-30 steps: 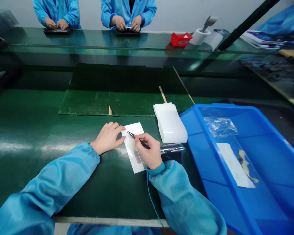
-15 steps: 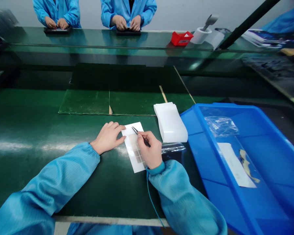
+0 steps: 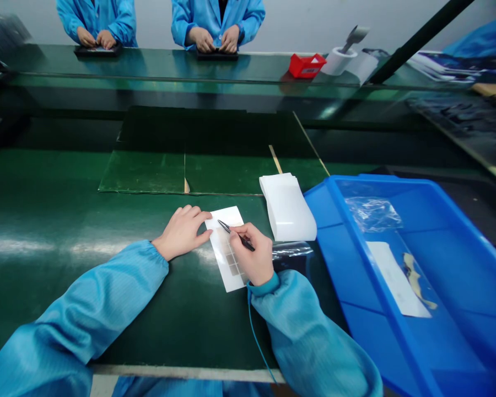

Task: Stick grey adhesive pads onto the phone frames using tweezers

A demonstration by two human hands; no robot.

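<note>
Bright even light, white glare on the green bench mat [image 3: 20,245], faint shadows, wide-angle bending at edges

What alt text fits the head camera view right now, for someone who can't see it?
The right hand holds black tweezers over a white sheet gridded with small squares, the left hand steadying its edge on a green bench mat. A blue plastic tray sits to the right; two co-workers in blue smocks work opposite.
</note>
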